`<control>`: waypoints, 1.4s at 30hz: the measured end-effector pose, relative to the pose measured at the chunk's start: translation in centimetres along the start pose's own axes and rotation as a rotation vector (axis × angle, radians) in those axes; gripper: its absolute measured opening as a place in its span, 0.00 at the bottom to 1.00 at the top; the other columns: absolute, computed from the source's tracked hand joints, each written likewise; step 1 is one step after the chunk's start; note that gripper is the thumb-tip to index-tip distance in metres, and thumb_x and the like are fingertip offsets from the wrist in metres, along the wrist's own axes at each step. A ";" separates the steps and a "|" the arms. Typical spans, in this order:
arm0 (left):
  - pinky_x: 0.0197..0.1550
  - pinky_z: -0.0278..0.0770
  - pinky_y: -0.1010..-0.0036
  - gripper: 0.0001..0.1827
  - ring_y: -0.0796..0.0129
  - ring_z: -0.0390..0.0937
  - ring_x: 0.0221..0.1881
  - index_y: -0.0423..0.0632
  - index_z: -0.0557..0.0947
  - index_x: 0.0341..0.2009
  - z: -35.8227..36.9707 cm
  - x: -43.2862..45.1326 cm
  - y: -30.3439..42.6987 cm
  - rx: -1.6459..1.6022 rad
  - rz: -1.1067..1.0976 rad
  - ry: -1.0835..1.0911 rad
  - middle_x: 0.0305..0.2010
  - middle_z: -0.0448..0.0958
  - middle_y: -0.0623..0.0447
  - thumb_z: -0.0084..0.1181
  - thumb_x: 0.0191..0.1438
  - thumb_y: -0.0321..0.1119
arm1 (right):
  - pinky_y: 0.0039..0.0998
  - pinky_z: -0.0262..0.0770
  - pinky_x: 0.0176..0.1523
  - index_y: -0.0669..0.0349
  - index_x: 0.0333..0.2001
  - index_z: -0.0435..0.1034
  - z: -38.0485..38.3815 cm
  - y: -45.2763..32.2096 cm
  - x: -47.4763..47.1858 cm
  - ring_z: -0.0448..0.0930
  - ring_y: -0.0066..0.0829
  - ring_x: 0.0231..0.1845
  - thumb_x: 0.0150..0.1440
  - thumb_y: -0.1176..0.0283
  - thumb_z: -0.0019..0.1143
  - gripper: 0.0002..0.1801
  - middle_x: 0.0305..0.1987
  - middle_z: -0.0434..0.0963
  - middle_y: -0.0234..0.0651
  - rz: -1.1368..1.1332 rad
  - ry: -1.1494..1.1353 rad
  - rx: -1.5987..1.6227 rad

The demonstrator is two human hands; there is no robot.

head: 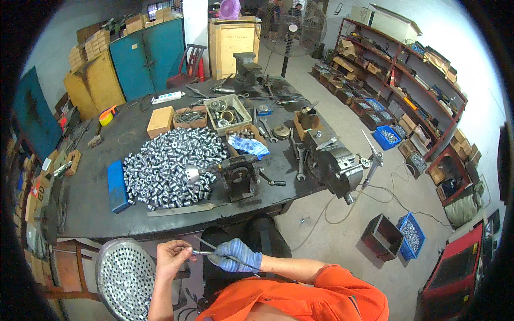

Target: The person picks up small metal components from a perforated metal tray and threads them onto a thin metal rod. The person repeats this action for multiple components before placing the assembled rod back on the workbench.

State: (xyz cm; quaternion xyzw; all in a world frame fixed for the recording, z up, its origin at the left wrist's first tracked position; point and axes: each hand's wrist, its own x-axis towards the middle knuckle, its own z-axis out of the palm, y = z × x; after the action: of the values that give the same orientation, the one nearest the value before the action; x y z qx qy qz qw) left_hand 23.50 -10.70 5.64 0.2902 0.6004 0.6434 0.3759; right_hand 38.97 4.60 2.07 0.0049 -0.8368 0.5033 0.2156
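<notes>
My left hand (172, 257), bare, pinches a small shiny metal sleeve (196, 252) between thumb and fingers. In a blue knitted glove, my right hand (237, 255) is closed around a thin metal rod (207, 242) that slants across the palm, and a second slim shaft runs from the glove to the sleeve. Both hands are above my lap, below the bench edge. On the bench (281, 172) lies a large heap of metal sleeves (168, 160), beside a hand-cranked fixture (241, 176). A perforated metal basket (126, 277) holding metal parts is by my left forearm.
A blue box (117, 186) and a flat file (180, 210) border the heap. A bench vise (337, 164), an air gun (373, 156) with its hose, wrenches (301, 162) and a bin of fittings (229, 112) are around the bench. Crates (383, 236) stand on the floor at right.
</notes>
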 end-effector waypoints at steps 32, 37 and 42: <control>0.30 0.76 0.78 0.11 0.71 0.76 0.26 0.33 0.76 0.35 1.0 0.6 0.3 0.197 -0.043 -0.149 0.25 0.76 0.51 0.58 0.50 0.28 | 0.30 0.61 0.20 0.61 0.24 0.74 -0.7 -1.1 0.1 0.66 0.34 0.14 0.52 0.68 0.53 0.10 0.15 0.68 0.41 0.028 0.059 0.113; 0.28 0.76 0.77 0.11 0.70 0.76 0.24 0.33 0.76 0.33 1.3 0.3 0.5 0.182 -0.009 -0.133 0.23 0.74 0.52 0.57 0.51 0.29 | 0.28 0.61 0.20 0.61 0.23 0.75 -0.7 -1.0 0.3 0.68 0.27 0.13 0.53 0.67 0.53 0.12 0.14 0.70 0.39 0.033 0.028 0.090; 0.27 0.75 0.78 0.10 0.70 0.75 0.23 0.33 0.76 0.32 1.9 0.2 1.2 0.202 -0.007 -0.118 0.23 0.74 0.52 0.57 0.51 0.28 | 0.28 0.58 0.18 0.61 0.19 0.74 -0.3 -0.6 0.2 0.66 0.27 0.12 0.52 0.66 0.54 0.13 0.12 0.68 0.40 0.037 0.040 0.084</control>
State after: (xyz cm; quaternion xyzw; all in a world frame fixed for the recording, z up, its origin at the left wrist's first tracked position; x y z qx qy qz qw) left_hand 24.83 -9.46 7.04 0.3617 0.6402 0.5600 0.3817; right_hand 39.05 4.60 2.75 -0.0115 -0.8103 0.5421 0.2223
